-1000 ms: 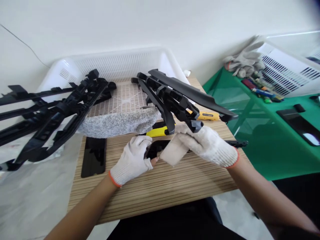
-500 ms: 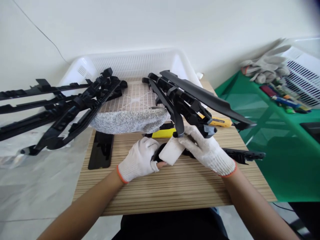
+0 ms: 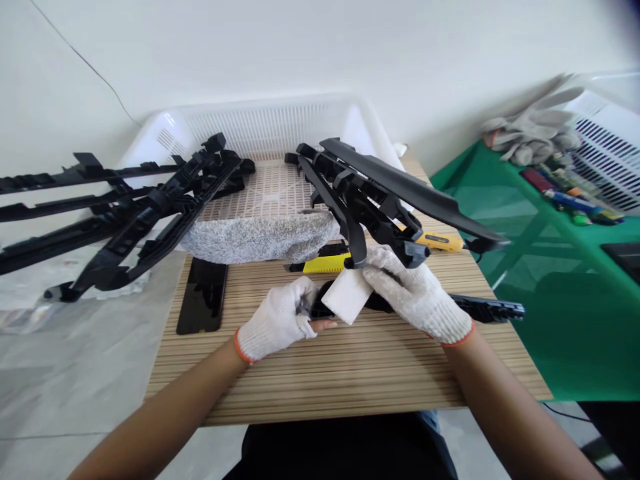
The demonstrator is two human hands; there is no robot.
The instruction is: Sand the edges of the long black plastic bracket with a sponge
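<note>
Pressing white block [image 3: 349, 295] onto black part [image 3: 487, 309], seemingly, both hands.

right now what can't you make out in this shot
Head view only:
- Black part on the table: its middle is covered by the right hand and the white pad.
- Left hand: what its fingertips pinch is too small to tell.
- Long black parts at left: cut off by the frame edge.
- Items on the green table: too small to identify.
</note>
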